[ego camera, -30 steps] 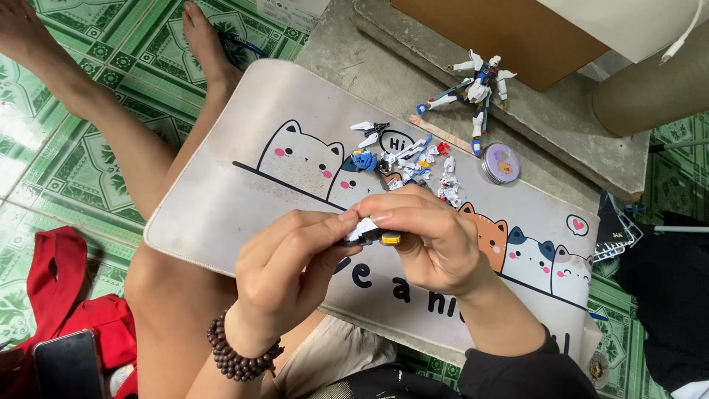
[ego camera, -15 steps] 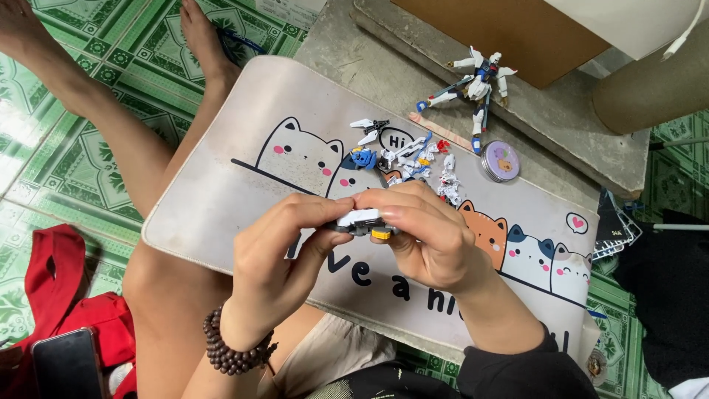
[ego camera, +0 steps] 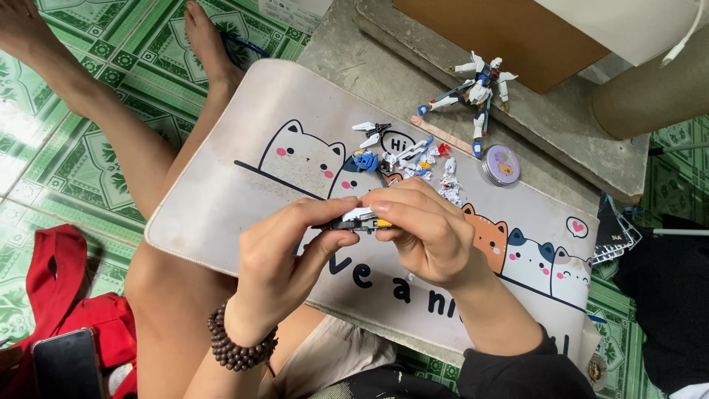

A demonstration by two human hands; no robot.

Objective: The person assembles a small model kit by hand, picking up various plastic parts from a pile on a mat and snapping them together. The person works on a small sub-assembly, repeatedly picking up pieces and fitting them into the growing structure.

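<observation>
My left hand (ego camera: 284, 255) and my right hand (ego camera: 425, 233) meet over a white mat printed with cartoon cats (ego camera: 244, 192). Both pinch one small model part (ego camera: 360, 221), grey and white with a yellow end. My left thumb and forefinger hold its left end, my right fingers cover its right end. A pile of small loose model pieces (ego camera: 410, 159), white, blue and red, lies on the mat just beyond my hands. A white and blue robot figure (ego camera: 476, 92) lies on the grey slab farther back.
A small round purple tin (ego camera: 500, 164) sits by the pieces. A brown cardboard box (ego camera: 502, 33) is at the back. My bare legs rest on green patterned floor tiles (ego camera: 74, 170); a red bag (ego camera: 55, 295) and a dark phone (ego camera: 66, 366) lie at lower left.
My hands have turned the small part slightly, and its yellow end now shows between my fingers. The hands stay in about the same place over the mat.
</observation>
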